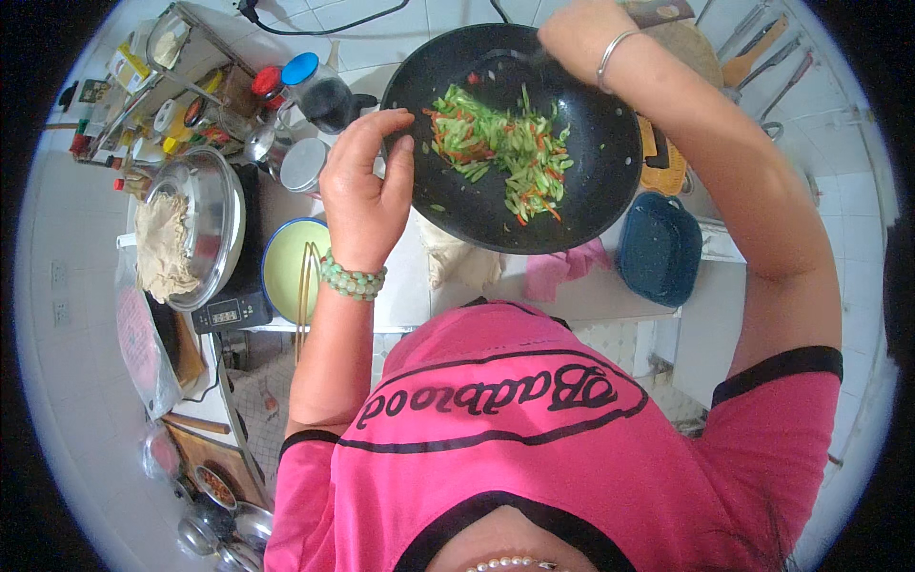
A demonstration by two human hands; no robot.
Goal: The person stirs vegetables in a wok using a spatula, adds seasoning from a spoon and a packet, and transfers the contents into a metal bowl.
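Before me is a black wok (457,214) holding sliced green vegetables with orange shreds (532,161). My left hand (368,179) is at the wok's left rim, its thumb and fingers spread around the edge; a handle there, if any, is hidden. My right hand (582,43) is curled above the wok's upper right part. Something dark and blurred shows below its fingers, over the vegetables' far side, and I cannot tell what it is. Some pieces near it look blurred.
To the left are a green bowl (282,268) with metal tongs or chopsticks across it, a lidded jar (305,166), a blue-lidded pitcher (314,89) and dough-like stuff on a large glass lid (214,243). A blue plastic basin (658,247) and pink cloth (557,272) lie right and near.
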